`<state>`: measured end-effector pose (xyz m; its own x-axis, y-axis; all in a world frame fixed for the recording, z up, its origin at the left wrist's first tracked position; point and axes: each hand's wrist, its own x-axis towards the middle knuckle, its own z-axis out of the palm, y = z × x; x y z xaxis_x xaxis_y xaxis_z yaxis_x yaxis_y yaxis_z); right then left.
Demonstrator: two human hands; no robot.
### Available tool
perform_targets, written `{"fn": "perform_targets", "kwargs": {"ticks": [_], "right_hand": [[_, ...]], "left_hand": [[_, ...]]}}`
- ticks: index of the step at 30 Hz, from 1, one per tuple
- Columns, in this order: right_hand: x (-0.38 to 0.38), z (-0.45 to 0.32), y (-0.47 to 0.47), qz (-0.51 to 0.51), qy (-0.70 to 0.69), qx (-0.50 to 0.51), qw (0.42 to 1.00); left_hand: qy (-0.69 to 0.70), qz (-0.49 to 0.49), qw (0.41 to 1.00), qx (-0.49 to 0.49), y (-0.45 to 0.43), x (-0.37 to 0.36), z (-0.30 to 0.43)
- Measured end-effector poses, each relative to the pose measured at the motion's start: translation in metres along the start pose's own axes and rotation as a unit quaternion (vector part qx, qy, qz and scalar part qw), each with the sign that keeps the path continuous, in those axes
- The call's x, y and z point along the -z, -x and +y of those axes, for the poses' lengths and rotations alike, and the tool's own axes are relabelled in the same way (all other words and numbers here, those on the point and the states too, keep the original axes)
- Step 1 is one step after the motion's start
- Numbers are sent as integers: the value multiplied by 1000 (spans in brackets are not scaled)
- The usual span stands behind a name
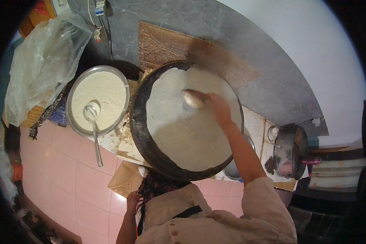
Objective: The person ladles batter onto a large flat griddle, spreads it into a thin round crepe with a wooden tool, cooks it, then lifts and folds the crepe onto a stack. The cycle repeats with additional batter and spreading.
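A large round black griddle stands before me, most of it covered by a thin sheet of pale batter. Over the upper middle of that sheet, my right hand grips a brown curved spreader with a pale underside; motion blur hides its exact shape. My left hand hangs low at my side against a dark patterned cloth. Whether its fingers hold the cloth, I cannot tell. Left of the griddle, a metal basin contains creamy batter. A metal ladle rests in it, its handle over the rim.
Crumpled clear plastic covers things at the upper left. Electrical breakers with wires hang on the grey wall. Beside my right forearm is a metal bowl; farther right stands a round pan-like appliance. Pink tiles form the floor.
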<state>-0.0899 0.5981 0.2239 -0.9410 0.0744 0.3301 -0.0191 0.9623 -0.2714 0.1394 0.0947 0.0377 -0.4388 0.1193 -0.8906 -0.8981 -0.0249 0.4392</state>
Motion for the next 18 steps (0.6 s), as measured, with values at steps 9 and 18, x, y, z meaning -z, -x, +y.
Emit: {"fn": "perform_targets", "kwargs": {"ticks": [9, 18], "right_hand": [[36, -31, 45, -154, 8, 6, 988], [8, -19, 85, 59, -192, -362, 910]], "left_hand": [[-5, -10, 1000, 0, -3, -5, 16], [-29, -27, 999, -20, -6, 5, 21]]}}
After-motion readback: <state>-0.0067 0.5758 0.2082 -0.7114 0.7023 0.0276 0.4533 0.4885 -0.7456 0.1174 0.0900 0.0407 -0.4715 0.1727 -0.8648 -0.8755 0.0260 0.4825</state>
